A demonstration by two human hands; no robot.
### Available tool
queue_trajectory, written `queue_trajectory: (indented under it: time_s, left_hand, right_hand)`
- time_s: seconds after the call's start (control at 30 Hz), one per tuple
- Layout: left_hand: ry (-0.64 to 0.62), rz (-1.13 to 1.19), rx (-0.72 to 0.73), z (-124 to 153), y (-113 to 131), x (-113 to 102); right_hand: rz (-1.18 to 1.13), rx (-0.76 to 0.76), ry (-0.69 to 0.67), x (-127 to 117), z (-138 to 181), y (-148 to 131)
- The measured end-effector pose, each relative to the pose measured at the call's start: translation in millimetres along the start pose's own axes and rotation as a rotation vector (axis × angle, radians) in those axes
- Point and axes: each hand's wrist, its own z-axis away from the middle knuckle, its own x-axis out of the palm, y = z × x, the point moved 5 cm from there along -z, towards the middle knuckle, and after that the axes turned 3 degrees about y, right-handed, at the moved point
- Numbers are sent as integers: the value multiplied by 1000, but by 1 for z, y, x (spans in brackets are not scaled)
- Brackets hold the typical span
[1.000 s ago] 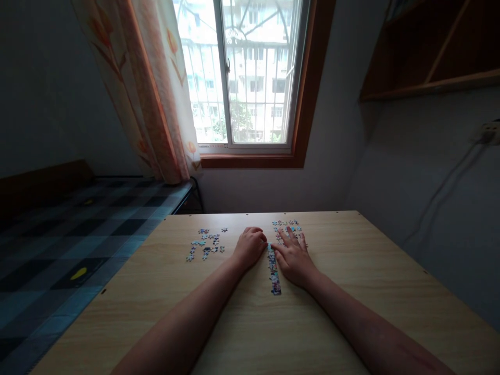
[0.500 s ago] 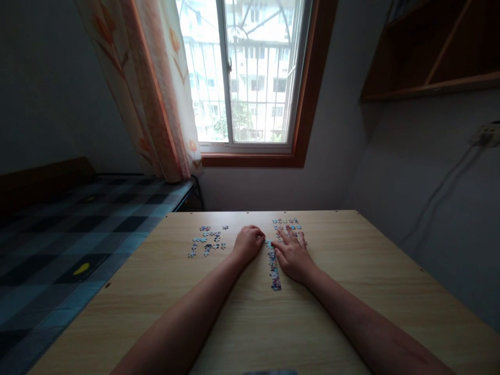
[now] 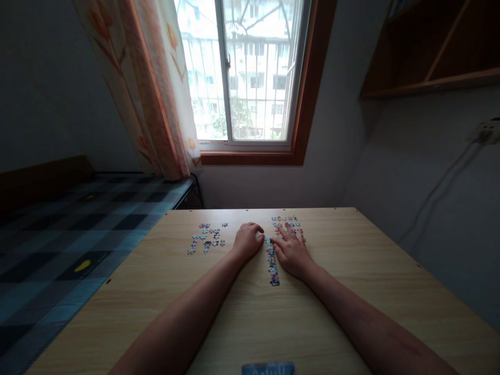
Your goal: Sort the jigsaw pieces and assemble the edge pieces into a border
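A narrow strip of joined jigsaw puzzle pieces [image 3: 272,263] runs lengthwise on the table between my hands. My left hand [image 3: 247,240] rests just left of its far end, fingers curled and thumb close to the index finger; whatever they hold, if anything, is too small to make out. Spread flat, my right hand [image 3: 292,252] lies along the strip's right side, its thumb and index finger at the upper edge. Its fingertips reach over a group of loose puzzle pieces [image 3: 284,219], covering part of them.
More loose puzzle pieces [image 3: 207,237] lie left of my left hand on the wooden table [image 3: 344,245]. A blue printed object [image 3: 267,369] shows at the near edge of view. A checkered bed [image 3: 128,208] stands at the left, and a window [image 3: 258,78] is ahead.
My left index finger and thumb have parted slightly at the strip's far end. My right hand stays nearly still. The view has tilted slightly, showing more of the blue object.
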Motion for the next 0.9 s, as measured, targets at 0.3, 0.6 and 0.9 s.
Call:
queue_trajectory:
  time_s: [0.3,0.6,0.9]
  left_hand:
    - [41,46,-38,-2,-6,-5]
    - [10,19,11,0,-2,-2]
    - [-55,18,9,-1,5,3]
  right_hand:
    - [-55,125,117,-10,2,10]
    - [1,92,12,-7,2,7]
    - [28,69,-13,-9,3,13]
